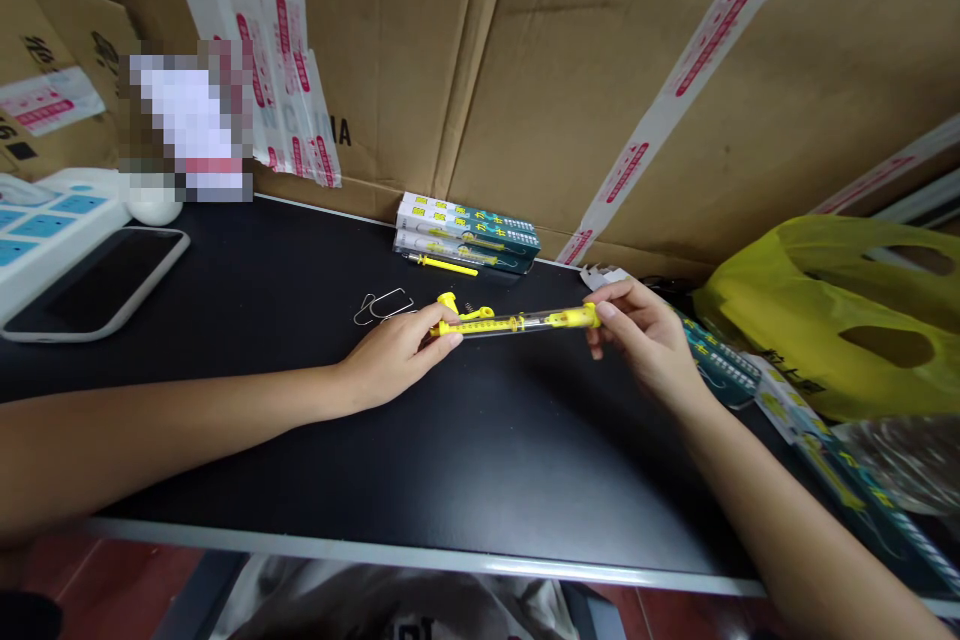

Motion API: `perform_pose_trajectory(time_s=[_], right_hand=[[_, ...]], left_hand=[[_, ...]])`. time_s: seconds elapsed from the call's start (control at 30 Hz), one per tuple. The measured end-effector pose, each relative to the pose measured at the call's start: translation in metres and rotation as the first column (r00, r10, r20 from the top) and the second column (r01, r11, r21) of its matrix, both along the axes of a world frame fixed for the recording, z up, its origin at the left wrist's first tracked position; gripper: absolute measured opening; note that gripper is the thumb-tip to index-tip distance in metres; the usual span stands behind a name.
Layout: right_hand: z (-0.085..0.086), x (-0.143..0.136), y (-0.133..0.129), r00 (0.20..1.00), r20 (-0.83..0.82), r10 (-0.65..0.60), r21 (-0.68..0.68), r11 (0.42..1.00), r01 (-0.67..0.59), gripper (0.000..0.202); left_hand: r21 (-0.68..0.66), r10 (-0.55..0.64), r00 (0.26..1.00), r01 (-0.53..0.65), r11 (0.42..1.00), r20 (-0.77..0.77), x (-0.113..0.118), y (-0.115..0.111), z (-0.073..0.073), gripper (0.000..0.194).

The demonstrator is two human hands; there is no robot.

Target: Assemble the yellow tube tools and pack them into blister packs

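Note:
Both hands hold a tubular spring scale (534, 322) level above the black table; it has a clear tube with yellow parts and a graduated yellow strip inside. My left hand (394, 357) pinches its left end between thumb and fingers. At the other end, my right hand (652, 335) grips the yellow cap. Just behind the tube lie small yellow plastic parts (448, 301) and a tiny coil spring (469, 308), partly hidden. Bent wire hooks (386, 305) rest beyond my left hand. Farther back is a loose yellow rod (448, 266) with a metal tip.
Printed spring scale boxes (469, 232) are stacked at the back against a large taped carton (600, 70). More boxes (847, 480) line the right side, beside a yellow plastic bag (810, 310). A phone (97, 282) and a power strip (60, 215) lie at left.

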State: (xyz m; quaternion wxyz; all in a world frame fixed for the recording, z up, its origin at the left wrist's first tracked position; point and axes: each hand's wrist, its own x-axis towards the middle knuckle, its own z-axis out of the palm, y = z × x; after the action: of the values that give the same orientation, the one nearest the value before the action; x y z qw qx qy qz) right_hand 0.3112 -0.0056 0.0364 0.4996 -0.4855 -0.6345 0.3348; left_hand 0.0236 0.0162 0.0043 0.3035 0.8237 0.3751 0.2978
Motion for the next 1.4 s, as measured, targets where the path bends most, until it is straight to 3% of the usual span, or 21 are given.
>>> perform_pose_trajectory(time_s=[0.2, 0.3, 0.4, 0.5, 0.57, 0.63, 0.73, 0.83, 0.97, 1.1, 1.4], right_hand=[[-0.006, 0.004, 0.007, 0.987, -0.159, -0.022, -0.027, 0.999, 0.018, 0.033], [-0.018, 0.004, 0.014, 0.988, 0.109, -0.111, 0.032, 0.994, 0.108, 0.026], [-0.032, -0.003, 0.021, 0.868, 0.477, -0.138, 0.182, 0.982, 0.055, 0.022], [-0.043, -0.014, 0.027, 0.757, 0.632, -0.167, 0.262, 0.965, -0.006, 0.022], [-0.047, -0.019, 0.031, 0.728, 0.658, -0.192, 0.282, 0.959, -0.002, 0.021], [-0.049, -0.021, 0.033, 0.744, 0.638, -0.198, 0.279, 0.960, 0.016, 0.024], [-0.043, -0.015, 0.033, 0.845, 0.517, -0.139, 0.194, 0.980, 0.042, 0.026], [-0.024, 0.000, 0.027, 0.962, 0.267, -0.060, 0.100, 0.994, 0.035, 0.029], [0.004, 0.020, 0.017, 1.000, -0.003, -0.028, 0.075, 0.997, 0.028, 0.031], [0.015, 0.025, 0.011, 0.998, -0.039, 0.050, 0.022, 0.999, -0.049, 0.023], [0.012, 0.022, 0.005, 0.986, 0.024, 0.165, -0.050, 0.985, -0.164, 0.020]], left_hand=[[-0.032, 0.024, 0.999, -0.023, 0.999, 0.029, 0.000, 0.002, 0.003, 0.027], [-0.046, 0.031, 0.998, -0.028, 0.999, 0.056, 0.000, 0.003, 0.003, 0.026], [-0.070, 0.030, 0.996, -0.024, 0.997, 0.084, 0.001, 0.003, 0.003, 0.026], [-0.084, 0.024, 0.994, -0.016, 0.996, 0.104, 0.001, 0.003, 0.003, 0.027], [-0.087, 0.025, 0.994, -0.016, 0.996, 0.111, 0.001, 0.003, 0.004, 0.027], [-0.090, 0.027, 0.993, -0.017, 0.996, 0.111, 0.001, 0.003, 0.004, 0.027], [-0.086, 0.027, 0.994, -0.017, 0.996, 0.108, 0.001, 0.002, 0.005, 0.026], [-0.084, 0.026, 0.994, -0.017, 0.996, 0.105, 0.001, 0.002, 0.006, 0.025], [-0.093, 0.025, 0.995, -0.016, 0.996, 0.091, 0.001, 0.002, 0.005, 0.025], [-0.098, 0.033, 0.996, -0.025, 0.995, 0.086, 0.001, 0.003, 0.004, 0.024], [-0.103, 0.027, 0.996, -0.019, 0.995, 0.082, 0.001, 0.002, 0.006, 0.024]])
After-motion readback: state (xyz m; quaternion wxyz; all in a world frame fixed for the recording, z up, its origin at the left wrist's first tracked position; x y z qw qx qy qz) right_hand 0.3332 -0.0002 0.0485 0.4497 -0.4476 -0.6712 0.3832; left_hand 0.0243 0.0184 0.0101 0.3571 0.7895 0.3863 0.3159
